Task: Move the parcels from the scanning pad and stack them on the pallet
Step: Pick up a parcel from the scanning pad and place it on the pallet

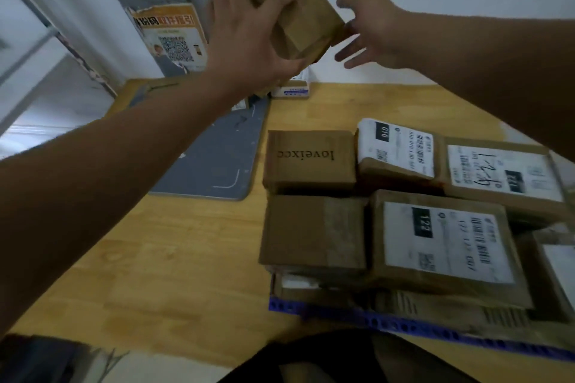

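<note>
My left hand (249, 37) grips a brown cardboard parcel (298, 6), lifted and tilted high above the table's far side. Just right of it my right hand (370, 25) is spread with straight fingers, its fingertips near the parcel's lower right corner; whether they touch it I cannot tell. Below lies the grey scanning pad (214, 155), partly hidden by my left forearm. At right, several parcels are stacked on the blue pallet (404, 325), among them a "loveixcc" box (308, 158), a plain taped box (311, 233) and a box labelled 122 (445, 242).
A wooden table (174, 274) carries everything. A small white box (291, 91) lies at the table's back edge by the wall. A poster with a QR code (174, 40) leans at the back left. White shelving stands at far left.
</note>
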